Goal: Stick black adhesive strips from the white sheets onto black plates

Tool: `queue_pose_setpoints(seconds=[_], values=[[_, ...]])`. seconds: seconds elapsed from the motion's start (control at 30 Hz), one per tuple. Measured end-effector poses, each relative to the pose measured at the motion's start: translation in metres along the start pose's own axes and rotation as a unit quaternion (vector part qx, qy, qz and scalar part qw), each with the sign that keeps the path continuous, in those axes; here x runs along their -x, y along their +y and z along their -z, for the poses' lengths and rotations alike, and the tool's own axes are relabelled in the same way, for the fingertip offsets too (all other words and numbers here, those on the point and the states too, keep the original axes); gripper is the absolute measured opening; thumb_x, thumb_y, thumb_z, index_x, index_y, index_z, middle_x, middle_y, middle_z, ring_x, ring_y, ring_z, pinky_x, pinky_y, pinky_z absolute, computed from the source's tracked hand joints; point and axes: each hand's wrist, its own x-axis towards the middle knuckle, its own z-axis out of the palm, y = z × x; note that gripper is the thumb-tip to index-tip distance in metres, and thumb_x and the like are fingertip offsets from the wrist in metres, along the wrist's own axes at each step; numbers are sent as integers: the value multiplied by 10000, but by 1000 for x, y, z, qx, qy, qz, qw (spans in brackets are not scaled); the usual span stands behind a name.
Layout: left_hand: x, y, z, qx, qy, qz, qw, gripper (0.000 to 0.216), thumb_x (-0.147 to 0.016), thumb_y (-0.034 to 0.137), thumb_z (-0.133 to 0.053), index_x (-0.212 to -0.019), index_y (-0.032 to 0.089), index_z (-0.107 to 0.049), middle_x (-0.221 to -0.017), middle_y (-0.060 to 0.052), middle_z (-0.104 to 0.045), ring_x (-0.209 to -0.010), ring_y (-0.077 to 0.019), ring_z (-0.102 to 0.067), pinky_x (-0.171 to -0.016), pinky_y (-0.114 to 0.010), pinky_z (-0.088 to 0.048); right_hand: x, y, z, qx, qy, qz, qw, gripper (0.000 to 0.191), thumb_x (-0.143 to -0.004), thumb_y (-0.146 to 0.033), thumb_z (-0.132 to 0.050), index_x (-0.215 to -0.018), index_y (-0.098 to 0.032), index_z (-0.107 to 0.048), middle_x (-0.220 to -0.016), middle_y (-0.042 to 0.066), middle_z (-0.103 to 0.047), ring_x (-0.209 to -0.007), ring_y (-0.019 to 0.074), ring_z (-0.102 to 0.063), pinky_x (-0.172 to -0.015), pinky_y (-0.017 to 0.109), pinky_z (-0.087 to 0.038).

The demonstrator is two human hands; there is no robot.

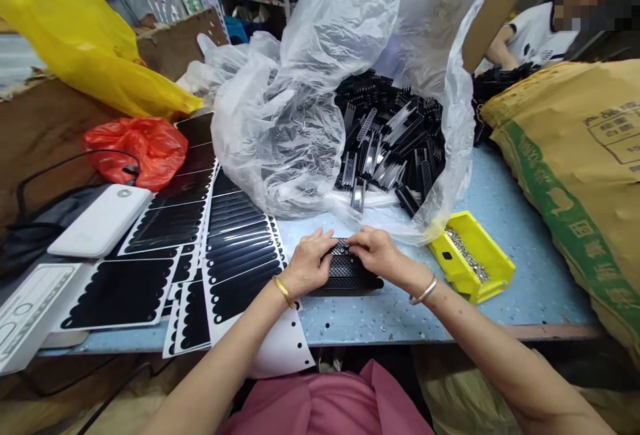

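Note:
My left hand (309, 263) and my right hand (376, 251) meet over a row of black perforated plastic grille parts (347, 275) lying on the blue table (510, 221). Both hands have fingers curled and pinched on the top grille part between them. Behind my hands a large clear plastic bag (300, 108) lies open, full of several more black grille parts (395, 135). Sheets of black oblong stickers (240, 248) lie just left of my left hand.
A yellow tray of small metal pieces (473, 255) sits right of my hands. A big tan sack (575, 175) fills the right side. A red bag (137, 145), yellow bag (85, 48) and white device (103, 218) lie at left. Another person (535, 35) sits at back right.

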Motion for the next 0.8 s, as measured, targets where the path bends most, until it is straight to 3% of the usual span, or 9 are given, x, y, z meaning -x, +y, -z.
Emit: queue_pose_setpoints(seconds=[0.2,0.27,0.33,0.43,0.5,0.6,0.67,0.8], values=[[-1,-8,12,87,51,68,993,416,-766,119,-558,-1153,156,-706,-1300,-127,-656,-1162,-269,-653,-1035,-421,-494,16,17,8,-96,70,-65,991,192,-751,-12,-624,-750,-166,-738,-658,4,-652,-591,129,-602,-599,247,-478],[-1,-9,19,78,78,132,985,378,-769,149,-572,-1114,152,-727,-1194,-115,-719,-928,-240,-736,-910,-386,-562,18,18,7,-108,65,-87,988,164,-723,-22,-649,-723,-165,-730,-654,2,-661,-585,130,-603,-579,243,-477],[-1,-7,24,46,94,184,977,327,-769,191,-603,-1059,149,-748,-1059,-98,-769,-629,-188,-705,-744,-356,-589,19,18,6,-107,48,-97,988,141,-685,-30,-684,-710,-161,-728,-670,9,-678,-583,130,-603,-569,240,-479],[-1,-1,28,11,96,181,979,273,-759,212,-630,-992,167,-766,-977,-68,-787,-452,-128,-591,-636,-314,-561,19,19,9,-92,53,-81,991,142,-674,-55,-704,-747,-167,-749,-707,21,-708,-611,136,-615,-593,246,-486],[-1,2,28,11,99,162,982,239,-755,201,-629,-945,185,-773,-968,-53,-789,-498,-133,-622,-641,-292,-551,20,23,16,-76,96,-74,990,130,-719,-92,-682,-772,-176,-765,-718,31,-723,-642,146,-629,-623,257,-484],[-3,2,26,24,121,153,980,191,-753,188,-613,-856,201,-774,-928,-41,-792,-719,-191,-718,-734,-294,-556,19,31,24,-56,140,-109,982,129,-764,-136,-654,-758,-166,-779,-666,41,-721,-609,150,-617,-594,261,-455],[-4,0,25,40,129,153,979,177,-746,179,-607,-809,209,-769,-905,-33,-793,-843,-215,-733,-807,-307,-554,15,33,23,-50,123,-135,982,130,-761,-145,-662,-769,-161,-791,-625,34,-710,-567,144,-596,-560,255,-429],[-4,-6,23,70,100,155,980,189,-728,155,-604,-793,218,-768,-891,-23,-794,-880,-220,-740,-850,-327,-556,-2,23,10,-38,40,-127,990,145,-763,-146,-679,-820,-175,-810,-611,26,-710,-553,139,-583,-544,248,-398]])
